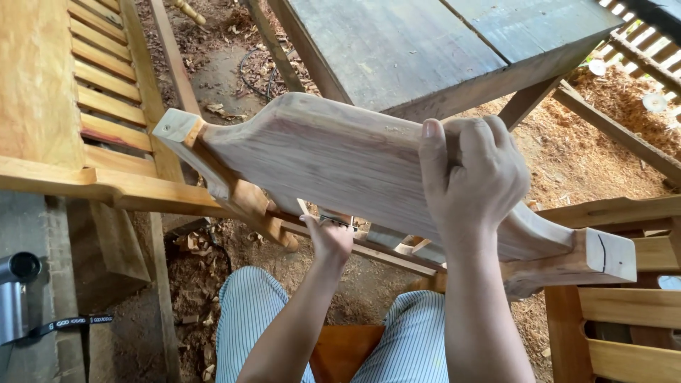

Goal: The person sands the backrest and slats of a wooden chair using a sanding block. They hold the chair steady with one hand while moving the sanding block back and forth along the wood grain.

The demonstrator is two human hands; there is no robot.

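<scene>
Open ground of sawdust and shavings (567, 152) to the right, below the grey workbench (425, 42), wide enough for a hand to pass. Crowded on the left by a slatted bench frame (106, 106), with only narrow slits between its slats. Blocked across the middle by the shaped wooden armrest piece (340, 163), tilted from upper left to lower right. Hemmed in lower right by another slatted frame (624, 312). Tight beneath the piece, between striped trouser knees (248, 312) and loose rails (383, 245).

Curved wooden board (333, 163), tilted, held aloft
</scene>
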